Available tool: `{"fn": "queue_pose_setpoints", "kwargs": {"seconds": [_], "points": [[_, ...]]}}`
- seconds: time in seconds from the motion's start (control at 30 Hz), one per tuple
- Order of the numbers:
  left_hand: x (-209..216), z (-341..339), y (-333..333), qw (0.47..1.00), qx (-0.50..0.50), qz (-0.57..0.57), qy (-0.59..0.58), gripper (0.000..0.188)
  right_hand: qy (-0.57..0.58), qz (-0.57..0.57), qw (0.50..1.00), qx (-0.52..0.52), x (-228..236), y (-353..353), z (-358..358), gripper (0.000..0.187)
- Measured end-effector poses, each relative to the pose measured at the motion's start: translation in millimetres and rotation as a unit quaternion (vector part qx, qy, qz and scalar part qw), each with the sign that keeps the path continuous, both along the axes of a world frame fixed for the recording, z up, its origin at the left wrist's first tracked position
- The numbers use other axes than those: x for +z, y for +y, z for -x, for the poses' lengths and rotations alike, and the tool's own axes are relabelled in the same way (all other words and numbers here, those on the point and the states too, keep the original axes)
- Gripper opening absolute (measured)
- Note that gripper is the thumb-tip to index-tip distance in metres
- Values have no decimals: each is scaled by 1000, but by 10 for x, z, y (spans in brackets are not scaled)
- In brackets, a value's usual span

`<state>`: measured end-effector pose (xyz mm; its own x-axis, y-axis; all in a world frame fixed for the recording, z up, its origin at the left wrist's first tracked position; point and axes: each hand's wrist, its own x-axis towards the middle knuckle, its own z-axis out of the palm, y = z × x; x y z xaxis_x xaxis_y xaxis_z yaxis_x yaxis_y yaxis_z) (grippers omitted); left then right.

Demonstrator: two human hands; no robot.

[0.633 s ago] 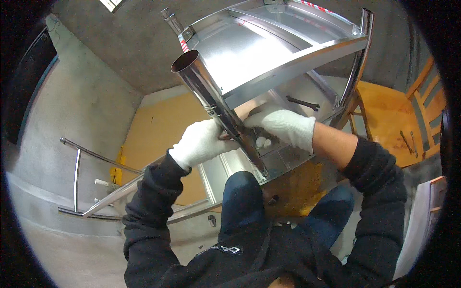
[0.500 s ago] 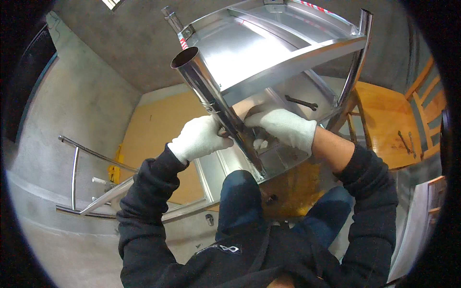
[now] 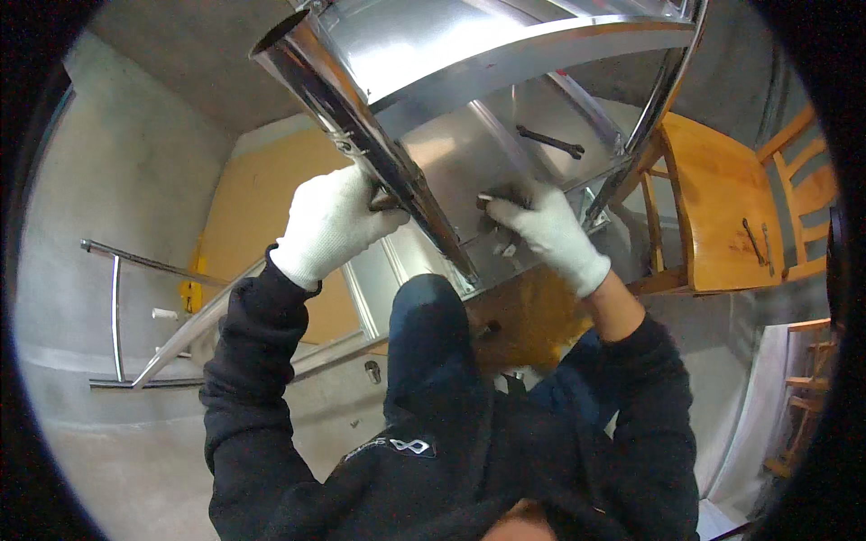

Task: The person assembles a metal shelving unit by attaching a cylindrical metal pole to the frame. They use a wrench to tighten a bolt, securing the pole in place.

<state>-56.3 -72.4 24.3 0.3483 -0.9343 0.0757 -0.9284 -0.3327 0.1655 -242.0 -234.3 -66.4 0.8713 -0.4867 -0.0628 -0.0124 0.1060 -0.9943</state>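
Observation:
A shiny metal tube (image 3: pixel 361 135) with an open upper end slants down across the steel frame in front of me. My white-gloved left hand (image 3: pixel 332 221) is closed around the tube's left side at mid-height, its fingertips partly hidden behind the metal. To the right of the tube, and apart from it, my gloved right hand (image 3: pixel 546 230) has its fingers pinched together over a steel shelf panel (image 3: pixel 442 144). A small light tip shows at those fingers, but what they hold is too blurred to name. On the panel beyond this hand lies a dark wrench (image 3: pixel 550 142).
A curved steel panel edge (image 3: pixel 541 45) spans the top. At right stands a wooden chair (image 3: pixel 722 198) with tools (image 3: pixel 756 242) on its seat. Another metal tube frame (image 3: pixel 117 316) is at left, near a cardboard sheet (image 3: pixel 262 198). A small metal fitting (image 3: pixel 373 371) lies on the floor.
My right hand has drawn away from the tube to the right, its fingers pinched. My left hand stays at the tube. The whole view has shifted, with the frame now higher up.

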Motion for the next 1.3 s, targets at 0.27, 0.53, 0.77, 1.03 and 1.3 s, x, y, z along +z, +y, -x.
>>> {"fn": "queue_pose_setpoints", "kwargs": {"seconds": [0.27, 0.53, 0.77, 1.03, 1.3], "points": [[-244, 122, 130, 974, -27, 205, -97, 42, 13, 64, 990, -124, -934, 370, 117, 25], [-369, 323, 370, 915, -84, 391, -62, 40, -36, 122, 987, -102, -457, 599, 213, 14], [-334, 343, 244, 888, -96, 436, 107, 28, -244, 509, 821, -88, 248, 571, -35, 23], [-143, 129, 88, 779, -14, 462, 424, 53, -246, 637, 717, -143, 837, 454, -123, 26], [-16, -44, 56, 712, -126, 353, 594, 77, -202, 668, 709, -100, 1052, 454, -217, 23]]}}
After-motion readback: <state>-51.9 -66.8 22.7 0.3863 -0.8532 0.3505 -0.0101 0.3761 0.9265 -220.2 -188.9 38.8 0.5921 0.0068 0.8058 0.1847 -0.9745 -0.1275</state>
